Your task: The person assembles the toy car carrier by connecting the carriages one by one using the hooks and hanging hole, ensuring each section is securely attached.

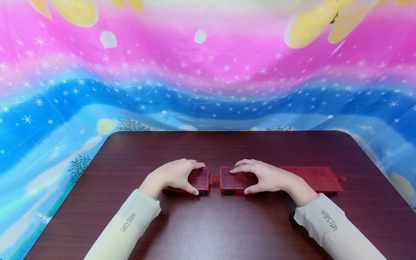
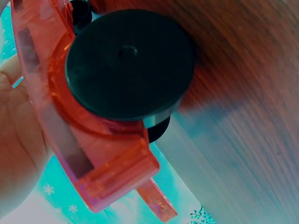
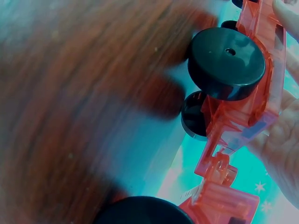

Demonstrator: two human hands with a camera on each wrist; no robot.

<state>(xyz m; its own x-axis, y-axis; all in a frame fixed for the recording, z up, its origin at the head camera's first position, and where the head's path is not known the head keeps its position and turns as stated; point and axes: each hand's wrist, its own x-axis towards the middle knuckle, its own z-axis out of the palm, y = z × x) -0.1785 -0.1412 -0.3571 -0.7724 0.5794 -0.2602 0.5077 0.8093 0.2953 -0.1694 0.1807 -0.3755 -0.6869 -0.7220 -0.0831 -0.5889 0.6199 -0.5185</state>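
My left hand (image 1: 175, 177) holds a translucent red toy wagon (image 1: 203, 178) by its long sides, thumb on the near side and fingers over the far side. In the left wrist view its black wheel (image 2: 131, 65) shows large, close to the wood. A second red wagon (image 1: 225, 179) stands to the right, and my right hand (image 1: 271, 177) grips it, thumb in front and fingers across the top. A small red ring hitch (image 1: 215, 178) lies in the narrow gap between these two wagons. The right wrist view shows black wheels (image 3: 229, 63) below the second wagon.
A longer-looking stretch of red wagon (image 1: 312, 177) extends behind my right wrist, with a hitch (image 1: 341, 179) at its far right end. A red coupling (image 3: 219, 170) joins wagons in the right wrist view. The dark wooden table (image 1: 208, 148) meets a patterned cloth (image 1: 208, 72) behind.
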